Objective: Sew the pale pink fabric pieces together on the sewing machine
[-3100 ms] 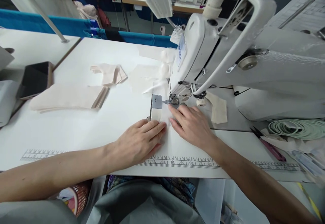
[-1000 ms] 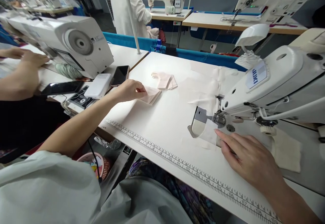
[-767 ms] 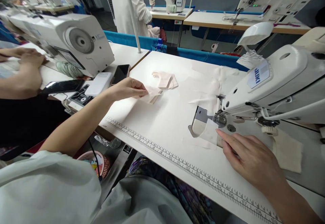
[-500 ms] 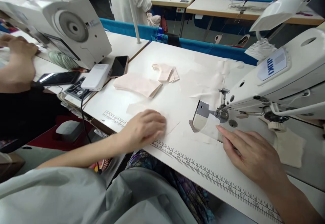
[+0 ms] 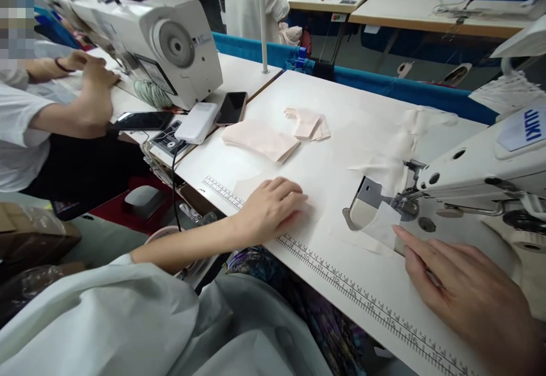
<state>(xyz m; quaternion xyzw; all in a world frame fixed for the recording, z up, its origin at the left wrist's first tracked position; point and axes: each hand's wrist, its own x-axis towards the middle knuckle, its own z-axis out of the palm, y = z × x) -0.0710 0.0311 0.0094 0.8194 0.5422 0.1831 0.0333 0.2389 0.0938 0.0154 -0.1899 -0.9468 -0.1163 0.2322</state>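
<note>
Left hand [image 5: 273, 208] flat on fabric piece [image 5: 251, 185], frame centre, nothing clenched. Right hand [image 5: 464, 290] flat, pinning white piece [image 5: 384, 227] beside presser foot [image 5: 405, 205]. Best slide flat, edges aligned.

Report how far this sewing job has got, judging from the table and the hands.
Done: pale sewn-looking pieces lie behind the needle. In hand: the right hand rests flat on a white piece at the presser foot; the left hand lies flat on a single cut piece on the table. Left: a stack of cut pieces and a smaller folded pile.
</note>
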